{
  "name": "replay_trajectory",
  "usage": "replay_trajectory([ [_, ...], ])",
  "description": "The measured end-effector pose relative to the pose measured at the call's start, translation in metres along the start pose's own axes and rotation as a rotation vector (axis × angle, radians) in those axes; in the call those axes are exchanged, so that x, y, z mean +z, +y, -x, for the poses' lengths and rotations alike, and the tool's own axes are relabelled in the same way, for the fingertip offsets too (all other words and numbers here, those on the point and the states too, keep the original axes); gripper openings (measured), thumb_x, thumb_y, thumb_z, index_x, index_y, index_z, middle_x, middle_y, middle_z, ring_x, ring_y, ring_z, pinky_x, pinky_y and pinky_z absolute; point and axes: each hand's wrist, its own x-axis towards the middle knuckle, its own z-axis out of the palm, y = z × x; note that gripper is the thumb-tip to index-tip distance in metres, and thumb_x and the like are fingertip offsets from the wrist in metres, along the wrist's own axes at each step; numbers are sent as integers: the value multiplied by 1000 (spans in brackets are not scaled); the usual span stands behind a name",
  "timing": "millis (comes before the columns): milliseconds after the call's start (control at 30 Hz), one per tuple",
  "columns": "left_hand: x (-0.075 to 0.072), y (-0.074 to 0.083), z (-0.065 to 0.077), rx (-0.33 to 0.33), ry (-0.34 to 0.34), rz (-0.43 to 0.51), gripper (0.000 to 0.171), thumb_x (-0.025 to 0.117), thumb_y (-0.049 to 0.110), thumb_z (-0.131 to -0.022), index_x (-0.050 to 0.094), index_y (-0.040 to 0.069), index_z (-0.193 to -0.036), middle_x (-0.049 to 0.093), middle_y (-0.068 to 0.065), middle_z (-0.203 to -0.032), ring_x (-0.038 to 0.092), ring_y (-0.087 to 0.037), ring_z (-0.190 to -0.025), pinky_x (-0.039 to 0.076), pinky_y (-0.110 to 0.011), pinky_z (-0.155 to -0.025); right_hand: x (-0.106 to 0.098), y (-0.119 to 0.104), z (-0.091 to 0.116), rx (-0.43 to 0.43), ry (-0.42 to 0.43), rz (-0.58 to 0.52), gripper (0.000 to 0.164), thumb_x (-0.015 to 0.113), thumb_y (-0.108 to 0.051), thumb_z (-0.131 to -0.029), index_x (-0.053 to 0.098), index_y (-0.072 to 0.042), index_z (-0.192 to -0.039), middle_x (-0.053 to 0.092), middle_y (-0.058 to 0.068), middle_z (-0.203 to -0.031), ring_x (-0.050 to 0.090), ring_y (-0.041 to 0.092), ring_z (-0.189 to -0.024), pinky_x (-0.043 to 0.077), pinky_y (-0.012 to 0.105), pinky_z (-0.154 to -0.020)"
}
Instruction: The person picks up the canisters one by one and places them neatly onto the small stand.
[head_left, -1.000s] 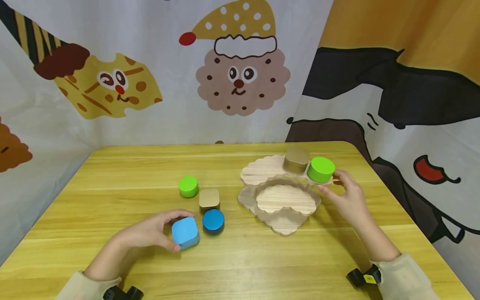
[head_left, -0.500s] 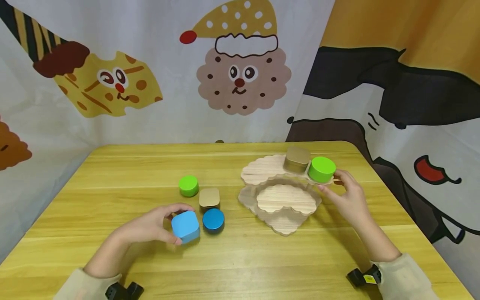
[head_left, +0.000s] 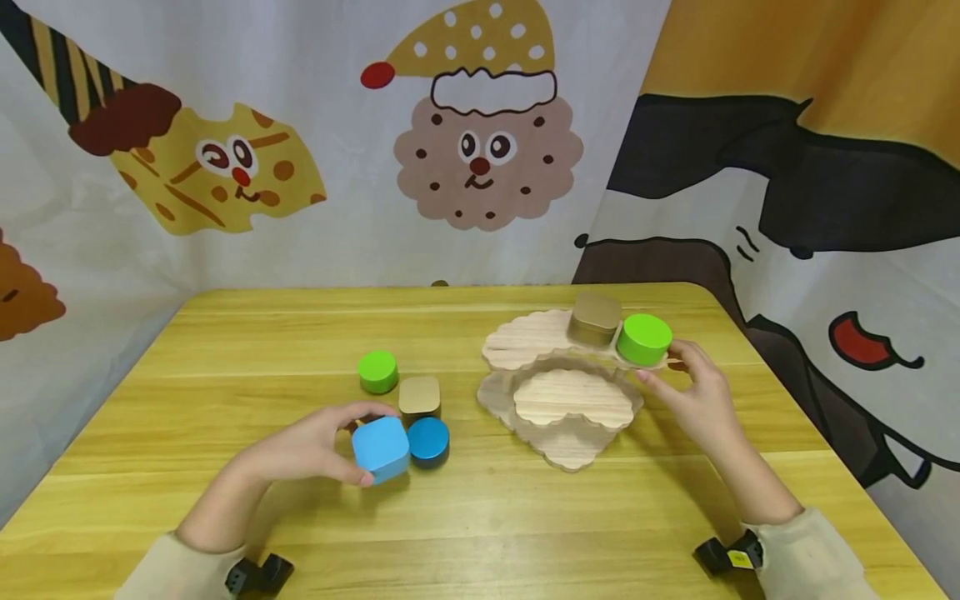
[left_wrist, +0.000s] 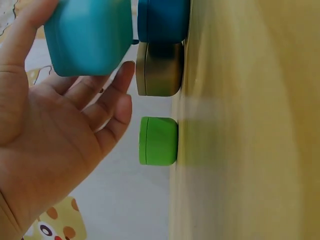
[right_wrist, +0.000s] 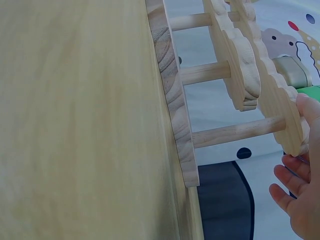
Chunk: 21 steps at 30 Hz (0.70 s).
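Observation:
My left hand (head_left: pixel 303 446) holds a light blue rounded-square block (head_left: pixel 381 448) between thumb and fingers. In the left wrist view this block (left_wrist: pixel 90 37) is off the table. Just right of it stand a dark blue round block (head_left: pixel 429 440) and a gold rounded-square block (head_left: pixel 420 396); a small green round block (head_left: pixel 378 371) is behind them. My right hand (head_left: pixel 699 396) grips the right end of the top tier of a wooden tiered stand (head_left: pixel 521 340), thumb above and fingers below in the right wrist view. On that tier sit another gold block (head_left: pixel 596 319) and a larger green round block (head_left: pixel 645 339).
The stand's scalloped middle tier (head_left: pixel 573 398) sits lower, over a base (head_left: pixel 573 454). Wooden posts (right_wrist: pixel 237 132) join base and tiers. A printed curtain (head_left: pixel 337 250) hangs behind the wooden table (head_left: pixel 480 533). Each wrist wears a small black camera (head_left: pixel 258 575).
My left hand has lifted the light blue block from the table and shifted it slightly right and away from me. The right hand and the stand have stayed in place.

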Motion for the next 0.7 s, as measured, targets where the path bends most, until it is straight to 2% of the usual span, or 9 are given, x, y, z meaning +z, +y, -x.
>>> replay_trajectory([
  [100,1,4,-5,8,2,-9,70,83,26,-73,51,9,-133,59,0,-112,49,-29,-104,40,-47,-86,0,0,0,-2,0,-3,48,76,-17,-83,56,3,-122,56,18,-120,53,32,-104,38,29,-86],
  [233,1,9,-12,3,19,-19,70,84,29,-71,52,12,-132,59,0,-110,49,-28,-104,39,-49,-86,0,0,0,2,-3,-1,49,77,-18,-83,56,2,-123,56,17,-120,53,32,-104,37,24,-85],
  [367,3,14,-19,-3,35,-22,70,85,30,-71,53,16,-132,57,1,-114,49,-26,-106,39,-49,-87,0,0,0,9,-6,2,49,76,-19,-83,56,2,-123,56,17,-121,53,33,-104,37,27,-85],
  [600,7,22,-34,33,57,-9,71,85,30,-71,53,14,-132,56,5,-122,50,-22,-110,38,-48,-91,0,-1,0,11,-8,-1,49,76,-19,-84,56,2,-124,56,17,-122,53,33,-105,36,25,-85],
  [700,9,25,-39,25,68,11,73,85,29,-71,52,15,-135,55,4,-125,50,-21,-111,38,-48,-92,0,-1,1,15,-10,1,50,76,-20,-84,56,1,-124,56,17,-122,53,33,-104,36,25,-85],
])
